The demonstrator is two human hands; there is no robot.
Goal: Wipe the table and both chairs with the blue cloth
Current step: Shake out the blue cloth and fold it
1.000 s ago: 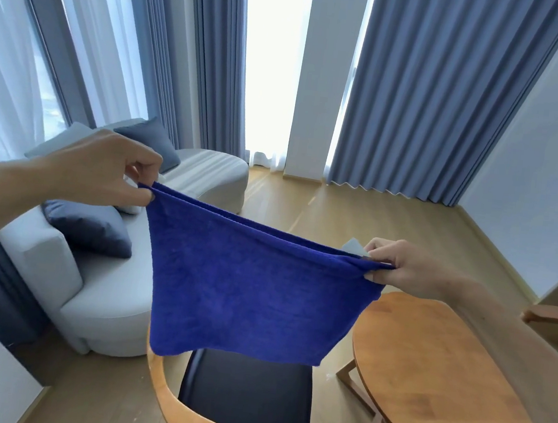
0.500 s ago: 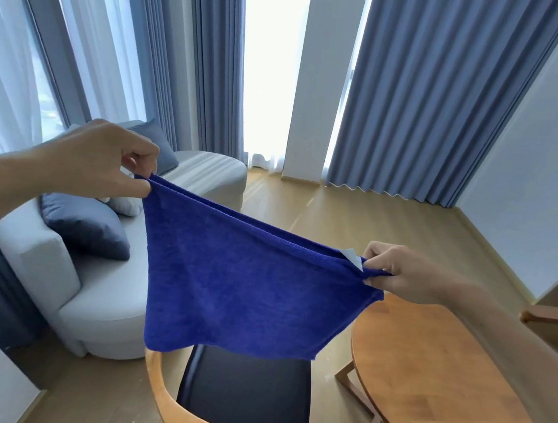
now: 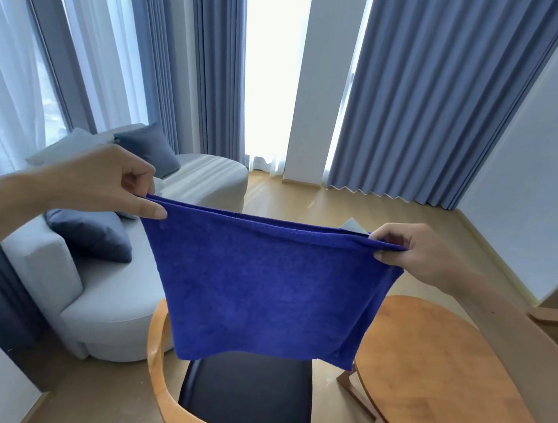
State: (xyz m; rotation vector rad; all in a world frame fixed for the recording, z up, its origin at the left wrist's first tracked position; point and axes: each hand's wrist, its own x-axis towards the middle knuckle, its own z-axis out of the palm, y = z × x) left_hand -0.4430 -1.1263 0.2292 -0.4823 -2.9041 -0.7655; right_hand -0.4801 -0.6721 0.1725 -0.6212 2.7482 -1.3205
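Pinching the blue cloth (image 3: pixel 262 289) by top corners, left hand (image 3: pixel 108 181) and right hand (image 3: pixel 407 250) apart; hanging above chair (image 3: pixel 244 393), beside table (image 3: pixel 442 383) edge. Top edge now level, earlier slanted.

Daylight floods in through the window gap (image 3: pixel 272 66) straight ahead, which is blown out to pure white with no detail behind it. The sheer curtains (image 3: pixel 5 79) at the left glow softly and look hazy. The room is evenly bright, with only faint, soft shadows under the sofa (image 3: pixel 100 296). The round worktop (image 3: pixel 442 383) carries a dull sheen. Wide-angle distortion bends the curtains and walls outward at the edges. Focus is fairly sharp throughout.
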